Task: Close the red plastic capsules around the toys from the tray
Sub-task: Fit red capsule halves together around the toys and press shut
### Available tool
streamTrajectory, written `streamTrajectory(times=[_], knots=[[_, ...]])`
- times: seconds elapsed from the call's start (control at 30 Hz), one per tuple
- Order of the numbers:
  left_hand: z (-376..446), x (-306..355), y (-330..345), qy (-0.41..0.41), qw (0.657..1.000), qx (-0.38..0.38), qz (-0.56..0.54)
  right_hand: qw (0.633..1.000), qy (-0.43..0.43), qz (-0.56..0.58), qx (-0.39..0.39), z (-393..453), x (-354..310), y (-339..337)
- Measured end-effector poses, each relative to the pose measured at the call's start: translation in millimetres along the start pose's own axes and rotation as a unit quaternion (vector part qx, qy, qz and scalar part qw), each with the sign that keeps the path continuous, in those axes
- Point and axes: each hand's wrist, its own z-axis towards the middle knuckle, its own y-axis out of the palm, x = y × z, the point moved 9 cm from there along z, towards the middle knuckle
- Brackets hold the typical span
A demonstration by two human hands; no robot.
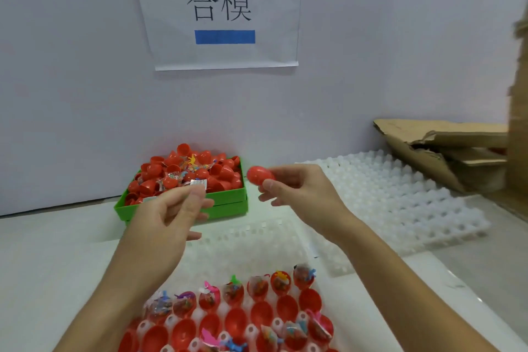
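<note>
My right hand (297, 191) pinches a red capsule (257, 175) between thumb and fingers, raised above the table to the right of the green box (183, 204). My left hand (171, 214) hovers at the front edge of that box with its fingers loosely curled, and I see nothing held in it. The box is heaped with red capsule halves (220, 173) and clear toy packets (197, 182). Near me, a white tray (257, 234) holds rows of open red capsule halves (287, 306), several with packaged toys (258, 284) in them.
A second white moulded tray (400, 197) lies to the right. Behind it sit flattened cardboard boxes (445, 148). A paper sign (220, 8) hangs on the white wall behind the green box.
</note>
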Motion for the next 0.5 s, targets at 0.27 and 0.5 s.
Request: streamTrajectory(times=[0.27, 0.5], knots=[[10, -13, -14, 0.009, 0.999, 0.018, -0.028, 0.866, 0.182, 0.337, 0.321, 55, 79, -163], [20, -29, -20, -0.058, 0.998, 0.016, -0.031, 0.787, 0.147, 0.470, 0.371, 95, 86, -239]])
